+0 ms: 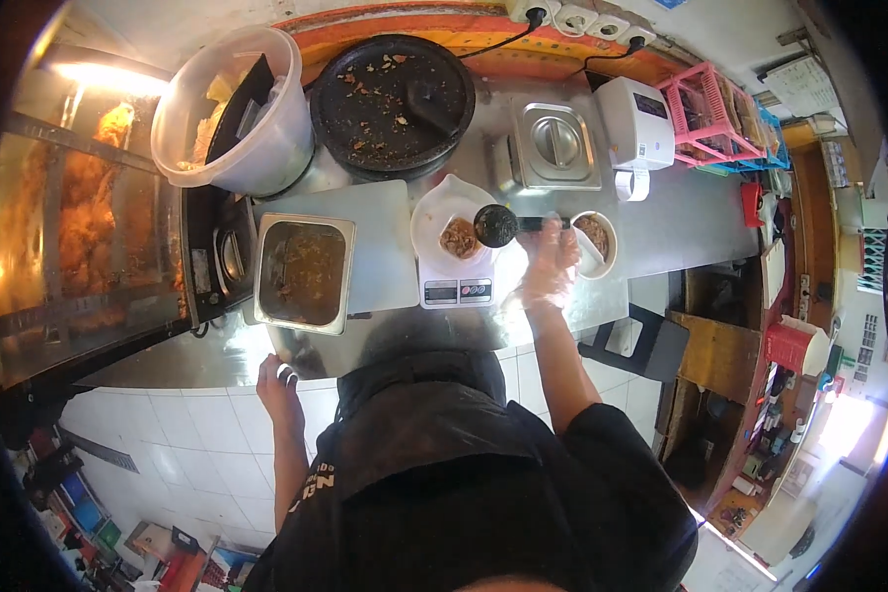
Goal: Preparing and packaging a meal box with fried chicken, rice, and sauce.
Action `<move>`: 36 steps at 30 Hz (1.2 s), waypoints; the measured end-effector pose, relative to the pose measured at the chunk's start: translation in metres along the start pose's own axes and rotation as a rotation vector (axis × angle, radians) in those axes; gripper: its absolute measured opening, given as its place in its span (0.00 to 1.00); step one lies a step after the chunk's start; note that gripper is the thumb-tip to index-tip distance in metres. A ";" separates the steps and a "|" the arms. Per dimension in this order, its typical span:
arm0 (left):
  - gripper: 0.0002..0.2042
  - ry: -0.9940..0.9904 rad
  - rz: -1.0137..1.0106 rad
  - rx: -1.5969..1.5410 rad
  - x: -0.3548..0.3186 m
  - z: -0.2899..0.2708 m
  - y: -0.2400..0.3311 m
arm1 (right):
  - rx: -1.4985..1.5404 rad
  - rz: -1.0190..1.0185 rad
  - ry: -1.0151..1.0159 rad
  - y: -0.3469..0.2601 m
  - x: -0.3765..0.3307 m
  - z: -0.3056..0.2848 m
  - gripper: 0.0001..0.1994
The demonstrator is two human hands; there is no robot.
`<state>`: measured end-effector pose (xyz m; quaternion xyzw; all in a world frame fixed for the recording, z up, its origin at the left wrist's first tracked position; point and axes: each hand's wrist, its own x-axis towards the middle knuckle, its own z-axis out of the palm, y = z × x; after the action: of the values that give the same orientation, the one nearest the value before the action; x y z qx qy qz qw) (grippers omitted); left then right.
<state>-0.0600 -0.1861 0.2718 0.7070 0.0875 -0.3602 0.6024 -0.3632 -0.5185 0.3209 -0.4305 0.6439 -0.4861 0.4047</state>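
Steel covers the bench (661, 232), which runs beside a glass warming case at its left end. Near the front edge, the right hand (548, 261), in a clear glove, has its fingers wrapped around the handle of a black ladle (495, 225). The ladle's bowl hangs over a white bowl (454, 222) of brown food standing on a small white scale (456, 288). Just right of the hand sits a small round bowl (595, 240). The left hand (279, 383) rests at the bench's front edge, fingers curled over the rim, below a square steel pan (304, 271) of brown sauce.
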 end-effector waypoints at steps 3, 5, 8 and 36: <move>0.13 -0.025 0.006 0.005 0.001 -0.002 0.008 | -0.010 -0.081 -0.118 0.013 -0.005 -0.002 0.11; 0.12 0.024 0.016 -0.029 0.000 0.002 0.014 | -0.075 -0.097 -0.132 0.008 -0.020 0.010 0.12; 0.15 -0.011 0.124 0.056 -0.008 0.012 0.028 | 0.331 0.382 -0.323 -0.055 -0.068 0.050 0.13; 0.12 -0.201 0.320 0.031 0.049 0.015 0.056 | -0.561 -1.148 -1.250 -0.038 -0.146 0.204 0.05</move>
<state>0.0003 -0.2292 0.2856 0.6815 -0.0922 -0.3300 0.6467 -0.1212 -0.4425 0.3324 -0.9559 0.0860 -0.1150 0.2560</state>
